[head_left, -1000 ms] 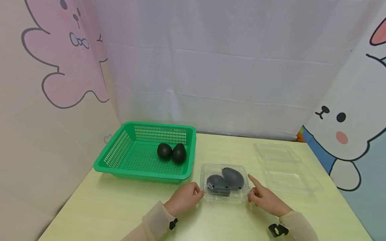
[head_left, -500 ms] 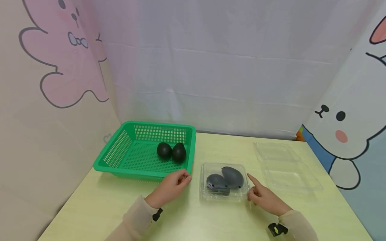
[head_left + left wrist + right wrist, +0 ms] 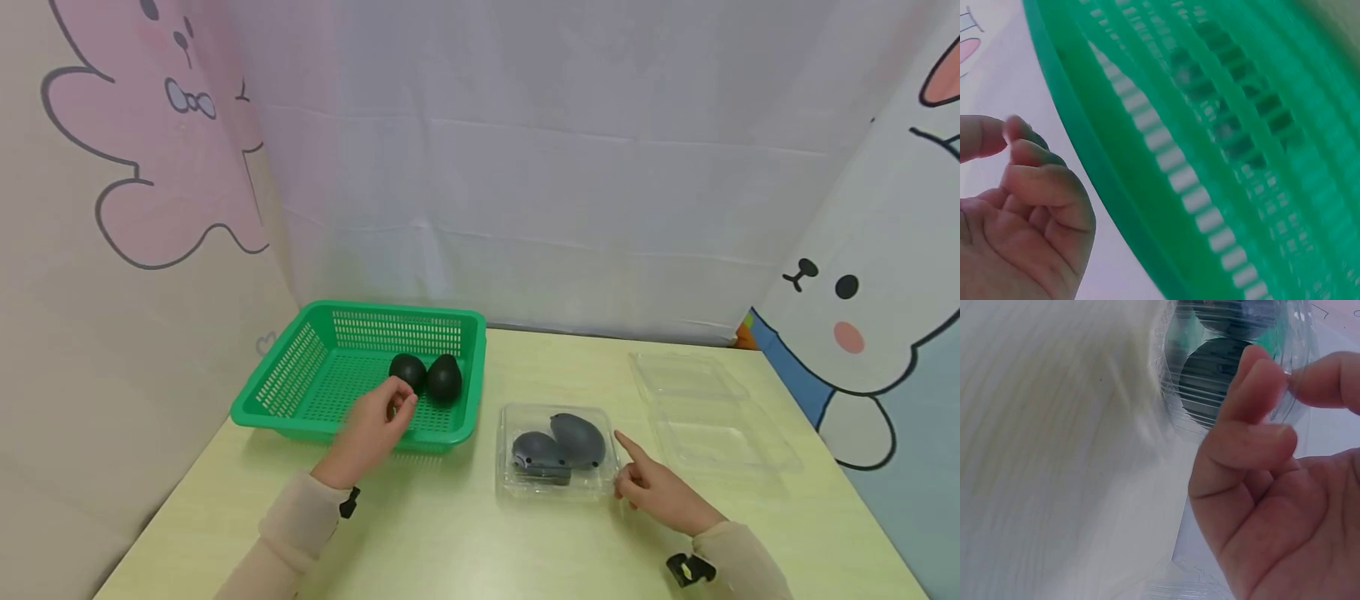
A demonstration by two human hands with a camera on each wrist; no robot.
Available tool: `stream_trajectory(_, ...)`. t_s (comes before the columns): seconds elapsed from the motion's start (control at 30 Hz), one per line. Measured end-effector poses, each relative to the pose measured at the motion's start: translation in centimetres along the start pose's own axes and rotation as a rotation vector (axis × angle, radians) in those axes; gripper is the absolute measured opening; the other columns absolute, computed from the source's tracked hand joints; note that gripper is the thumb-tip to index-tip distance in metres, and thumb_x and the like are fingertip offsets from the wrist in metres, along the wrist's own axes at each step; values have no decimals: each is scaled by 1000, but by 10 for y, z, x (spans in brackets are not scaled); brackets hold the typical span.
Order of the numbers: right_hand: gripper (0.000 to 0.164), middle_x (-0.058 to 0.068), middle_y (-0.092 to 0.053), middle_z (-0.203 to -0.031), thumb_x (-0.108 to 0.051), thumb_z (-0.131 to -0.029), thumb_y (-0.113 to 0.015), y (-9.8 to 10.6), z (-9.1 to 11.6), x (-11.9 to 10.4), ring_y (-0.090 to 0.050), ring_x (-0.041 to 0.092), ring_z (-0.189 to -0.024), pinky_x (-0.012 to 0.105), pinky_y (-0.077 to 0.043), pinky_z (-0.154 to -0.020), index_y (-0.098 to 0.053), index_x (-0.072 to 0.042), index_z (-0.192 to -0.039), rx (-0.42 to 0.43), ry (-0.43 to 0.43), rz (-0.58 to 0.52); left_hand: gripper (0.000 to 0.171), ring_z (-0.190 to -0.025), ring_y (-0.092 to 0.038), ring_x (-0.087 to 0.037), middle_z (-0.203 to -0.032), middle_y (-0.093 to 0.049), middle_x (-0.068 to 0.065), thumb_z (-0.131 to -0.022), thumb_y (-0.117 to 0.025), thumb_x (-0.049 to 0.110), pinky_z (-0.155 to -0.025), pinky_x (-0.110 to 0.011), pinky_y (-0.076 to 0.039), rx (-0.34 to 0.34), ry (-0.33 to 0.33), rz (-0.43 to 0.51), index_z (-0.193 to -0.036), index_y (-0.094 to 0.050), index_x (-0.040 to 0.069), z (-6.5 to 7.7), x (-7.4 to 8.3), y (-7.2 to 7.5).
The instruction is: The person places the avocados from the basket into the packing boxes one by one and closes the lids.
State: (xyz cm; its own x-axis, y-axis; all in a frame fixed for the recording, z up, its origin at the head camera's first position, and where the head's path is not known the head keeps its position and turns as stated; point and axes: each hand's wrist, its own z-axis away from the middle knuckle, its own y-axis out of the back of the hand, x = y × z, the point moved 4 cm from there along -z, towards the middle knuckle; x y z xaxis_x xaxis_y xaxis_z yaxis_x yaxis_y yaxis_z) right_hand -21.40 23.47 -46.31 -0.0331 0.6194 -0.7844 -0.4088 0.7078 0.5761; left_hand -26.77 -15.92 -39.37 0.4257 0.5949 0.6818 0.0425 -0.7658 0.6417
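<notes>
My left hand (image 3: pixel 371 425) is over the front rim of the green basket (image 3: pixel 251 408), its fingers loosely bent and holding nothing. Just beyond its fingertips, two dark avocados (image 3: pixel 444 380) lie side by side in the basket. In the left wrist view they show blurred through the basket's slots. On the table, a clear plastic clamshell box (image 3: pixel 517 421) stands closed over two more avocados (image 3: pixel 577 442). My right hand (image 3: pixel 663 496) pinches the box's right edge between thumb and bent fingers, with its index finger stretched out along that side.
Two clear, empty-looking plastic trays or open clamshells (image 3: pixel 716 433) lie at the right rear of the pale wooden table (image 3: pixel 457 550). A white curtain (image 3: pixel 525 208) hangs behind the table, with cartoon-printed cloth at both sides.
My left hand has let go of the box's left edge and swung left and away from me, reaching over the basket. The right hand stays at the box.
</notes>
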Motion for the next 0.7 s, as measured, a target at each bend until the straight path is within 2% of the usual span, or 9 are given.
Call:
stream_trajectory(0.13,69,6,-63,-87,-18,-102,-45,0,0,0,-56,20,-71,29,-45,-65,-5,2,-154,13,-10,19,5,-64,-49,-16,-80,-58,-1,-93,-61,10,-58,-31,-43,157,-57,-189,-94,-64,6,-6,-14,26)
stream_trajectory(0.23,68,6,-64,-87,-18,-102,-45,0,1,-1,-56,20,-70,29,-45,-65,-6,2,-154,18,-14,24,8,-76,-55,-28,-87,-62,-13,-90,-62,4,-69,-42,-45,257,-83,-282,-95,-66,0,-10,-28,48)
stream_trajectory(0.3,67,6,-64,-87,-18,-102,-45,1,2,-2,-56,20,-70,30,-45,-64,-7,3,-154,21,-14,24,14,-88,-55,-37,-96,-63,-21,-89,-61,4,-78,-50,-43,293,-68,-331,-101,-66,-2,-13,-39,63)
stream_trajectory(0.4,67,6,-64,-88,-18,-103,-44,1,2,-2,-56,21,-70,30,-45,-65,-7,2,-154,24,-16,22,28,-102,-49,-47,-112,-57,-29,-90,-61,7,-87,-58,-35,295,6,-395,-116,-62,-4,-15,-61,83)
stream_trajectory(0.53,67,6,-64,-88,-20,-103,-45,2,2,-2,-56,22,-71,31,-45,-65,-8,1,-154,27,-27,21,42,-110,-41,-55,-126,-47,-36,-92,-58,12,-89,-65,-33,254,136,-446,-130,-53,-5,-14,-89,105)
stream_trajectory(0.7,67,6,-65,-88,-21,-102,-47,1,2,0,-57,22,-72,32,-45,-67,-10,1,-154,27,-42,13,53,-111,-38,-61,-129,-40,-43,-93,-55,18,-85,-69,-34,175,263,-469,-138,-44,-7,-11,-116,116)
